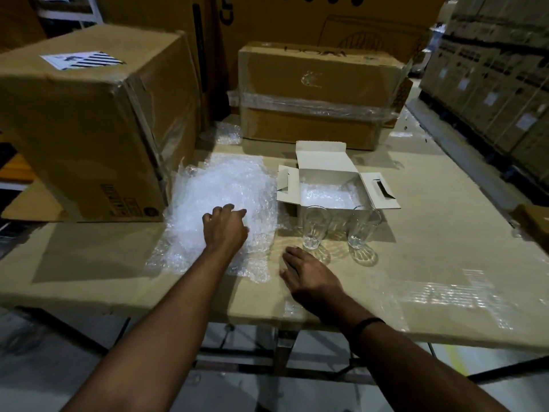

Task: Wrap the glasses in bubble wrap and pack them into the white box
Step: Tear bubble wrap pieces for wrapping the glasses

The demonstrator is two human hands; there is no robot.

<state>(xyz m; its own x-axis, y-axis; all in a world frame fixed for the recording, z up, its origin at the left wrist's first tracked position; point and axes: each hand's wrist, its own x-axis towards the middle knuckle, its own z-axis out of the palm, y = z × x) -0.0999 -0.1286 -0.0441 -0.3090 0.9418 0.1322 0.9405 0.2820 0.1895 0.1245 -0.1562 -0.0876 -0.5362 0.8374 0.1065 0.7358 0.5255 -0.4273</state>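
Note:
A pile of clear bubble wrap [219, 188] lies on the cardboard-covered table [430, 233]. My left hand [225, 228] rests on top of the pile, fingers curled down onto it. To the right stands the open white box [326, 173], flaps spread, with pale wrap showing inside. Two empty clear glasses [315, 227] [361, 226] stand upright in front of the box. My right hand [309, 276] lies flat on the table, fingers apart, just left of and nearer than the glasses, holding nothing.
A large brown carton [89, 120] stands at the left, touching the wrap pile. Another taped carton [318, 93] sits behind the white box. Stacked boxes [490, 84] line the far right. A strip of shiny film [451, 292] covers the table at the near right.

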